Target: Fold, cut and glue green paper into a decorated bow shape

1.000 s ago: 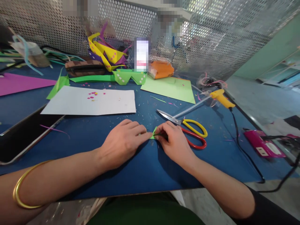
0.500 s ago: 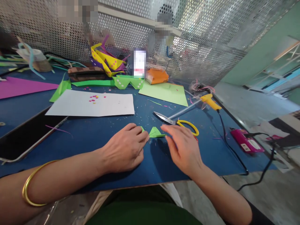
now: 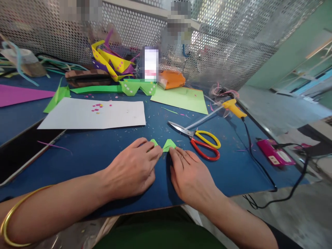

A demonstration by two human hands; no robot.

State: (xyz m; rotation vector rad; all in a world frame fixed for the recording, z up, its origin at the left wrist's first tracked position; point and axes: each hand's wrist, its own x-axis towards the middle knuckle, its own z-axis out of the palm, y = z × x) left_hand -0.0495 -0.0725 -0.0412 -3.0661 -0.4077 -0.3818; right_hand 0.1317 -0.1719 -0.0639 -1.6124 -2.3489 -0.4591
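Observation:
A small folded green paper piece [image 3: 168, 144] lies on the blue table [image 3: 109, 152] near its front edge. My left hand [image 3: 132, 169] rests palm down with its fingertips pressing the left part of the piece. My right hand [image 3: 190, 176] lies flat beside it, its fingertips touching the piece's right part. Most of the paper is hidden under the fingers; two green points stick out beyond them. A gold bangle [image 3: 12, 218] is on my left wrist.
Red-and-yellow scissors [image 3: 202, 140] lie just right of my hands, a yellow glue gun [image 3: 233, 108] behind them, and a pink device [image 3: 275, 155] with black cables at the right edge. A white sheet [image 3: 93, 114], green sheet [image 3: 181, 98], folded coloured paper shapes [image 3: 114, 64] and a dark tablet [image 3: 23, 152] lie around.
My right hand lifted off the green piece half a second ago and has come back down flat onto its right part. My left hand stayed pressing the left part.

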